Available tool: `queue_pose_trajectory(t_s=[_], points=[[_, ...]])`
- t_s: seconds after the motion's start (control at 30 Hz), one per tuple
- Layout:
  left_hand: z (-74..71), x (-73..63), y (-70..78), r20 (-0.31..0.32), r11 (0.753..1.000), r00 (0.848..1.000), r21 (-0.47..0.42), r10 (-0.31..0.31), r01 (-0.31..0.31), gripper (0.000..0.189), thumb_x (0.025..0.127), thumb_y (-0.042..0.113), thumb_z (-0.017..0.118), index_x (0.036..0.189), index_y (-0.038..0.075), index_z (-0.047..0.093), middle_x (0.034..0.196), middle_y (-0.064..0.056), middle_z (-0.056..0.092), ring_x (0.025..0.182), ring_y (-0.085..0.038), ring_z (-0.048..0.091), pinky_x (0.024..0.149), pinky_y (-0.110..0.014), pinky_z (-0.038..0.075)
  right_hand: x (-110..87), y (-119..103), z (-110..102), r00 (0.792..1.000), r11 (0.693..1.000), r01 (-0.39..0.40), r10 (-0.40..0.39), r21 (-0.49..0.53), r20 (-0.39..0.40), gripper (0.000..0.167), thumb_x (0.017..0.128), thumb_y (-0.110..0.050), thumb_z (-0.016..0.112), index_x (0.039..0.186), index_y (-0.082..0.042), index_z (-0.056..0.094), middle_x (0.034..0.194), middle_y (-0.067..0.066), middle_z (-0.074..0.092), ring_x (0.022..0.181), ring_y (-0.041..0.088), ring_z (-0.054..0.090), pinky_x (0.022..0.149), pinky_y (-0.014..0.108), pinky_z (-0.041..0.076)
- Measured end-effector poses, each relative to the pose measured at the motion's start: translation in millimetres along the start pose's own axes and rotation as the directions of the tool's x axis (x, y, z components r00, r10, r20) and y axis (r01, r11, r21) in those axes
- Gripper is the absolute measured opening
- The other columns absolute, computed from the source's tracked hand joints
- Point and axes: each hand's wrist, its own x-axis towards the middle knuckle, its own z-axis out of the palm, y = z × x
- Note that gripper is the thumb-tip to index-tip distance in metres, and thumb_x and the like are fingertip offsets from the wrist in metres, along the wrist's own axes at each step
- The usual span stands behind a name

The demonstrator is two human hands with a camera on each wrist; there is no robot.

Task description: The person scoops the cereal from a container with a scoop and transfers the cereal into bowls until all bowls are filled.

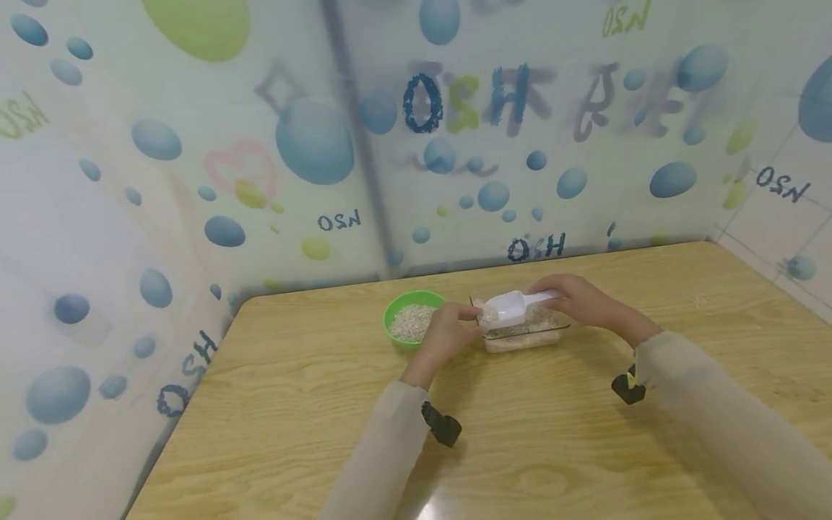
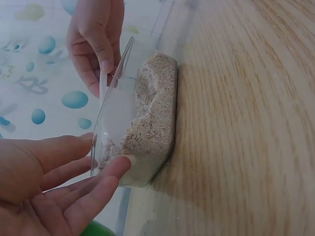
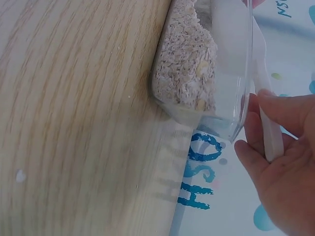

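A clear rectangular container [image 1: 523, 343] of oat flakes [image 2: 158, 93] stands on the table. My right hand [image 1: 581, 300] grips the handle of a white scoop [image 1: 510, 307] above the container's far side. The scoop's head tips left into the container, with flakes at its mouth. My left hand [image 1: 448, 332] holds the container's left end, thumb at the rim and fingers against the end wall. In the right wrist view, the scoop handle [image 3: 271, 137] lies between the right thumb and fingers. Just left of the container sits a green bowl [image 1: 388, 325] holding more flakes.
The wooden table [image 1: 292, 419] ends at a wall covering [image 1: 403, 180] printed with bubbles and letters, just behind the bowl and container. A small pale flake [image 3: 20, 175] lies on the wood. Dark wrist mounts [image 1: 442, 426] are worn on both sleeves.
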Motion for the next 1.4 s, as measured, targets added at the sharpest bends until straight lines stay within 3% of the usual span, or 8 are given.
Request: queue_pose_trajectory(t_s=[0.57, 0.83, 1.1, 1.2, 1.4], points=[[-2.0, -0.8, 0.3, 0.014, 1.000, 1.000, 0.015, -0.011, 0.010, 0.032, 0.086, 0.018, 0.066, 0.115, 0.007, 0.064, 0.117, -0.008, 0.061, 0.116, -0.025, 0.049, 0.093, -0.037, 0.042, -13.6, 8.0, -8.6, 0.998, 0.995, -0.055, 0.058, 0.086, -0.037, 0.027, 0.092, 0.001, 0.050, 0.117, 0.008, 0.055, 0.117, 0.025, 0.055, 0.109, 0.038, 0.049, 0.086, 0.050, 0.042], [-9.6, -4.8, 1.0, 0.021, 0.999, 1.000, 0.024, 0.021, -0.022, 0.030, 0.084, 0.015, 0.067, 0.113, 0.008, 0.065, 0.104, -0.009, 0.064, 0.101, -0.024, 0.057, 0.081, -0.036, 0.048, -12.1, 2.4, -14.9, 0.998, 0.994, -0.043, 0.048, 0.097, -0.046, 0.026, 0.093, 0.001, 0.048, 0.117, 0.007, 0.055, 0.116, 0.024, 0.055, 0.105, 0.036, 0.052, 0.083, 0.047, 0.044], [-26.1, -9.2, 1.0, 0.005, 0.996, 0.997, 0.026, 0.080, -0.081, 0.031, 0.086, 0.015, 0.064, 0.115, 0.005, 0.063, 0.100, -0.010, 0.065, 0.083, -0.019, 0.063, 0.075, -0.033, 0.050, -5.3, -7.5, -16.5, 0.998, 0.992, -0.033, 0.040, 0.118, -0.057, 0.027, 0.093, -0.001, 0.049, 0.118, 0.006, 0.055, 0.112, 0.020, 0.057, 0.097, 0.029, 0.054, 0.078, 0.040, 0.046], [-34.5, -11.8, 0.3, 0.000, 0.994, 0.995, 0.034, 0.104, -0.104, 0.031, 0.087, 0.015, 0.063, 0.116, 0.004, 0.062, 0.101, -0.011, 0.065, 0.084, -0.020, 0.064, 0.076, -0.034, 0.050, -2.0, -11.7, -15.9, 0.998, 0.993, -0.027, 0.034, 0.118, -0.057, 0.027, 0.093, -0.002, 0.050, 0.118, 0.007, 0.055, 0.112, 0.021, 0.058, 0.099, 0.030, 0.054, 0.080, 0.042, 0.046], [-51.0, -13.2, -3.4, -0.013, 0.996, 0.996, 0.010, 0.089, -0.089, 0.031, 0.088, 0.013, 0.062, 0.117, 0.004, 0.061, 0.102, -0.014, 0.064, 0.086, -0.023, 0.063, 0.073, -0.032, 0.051, 6.1, -21.1, -15.2, 0.998, 0.994, -0.006, 0.012, 0.107, -0.055, 0.028, 0.094, -0.005, 0.051, 0.119, 0.005, 0.055, 0.117, 0.023, 0.055, 0.106, 0.035, 0.052, 0.083, 0.047, 0.044]])
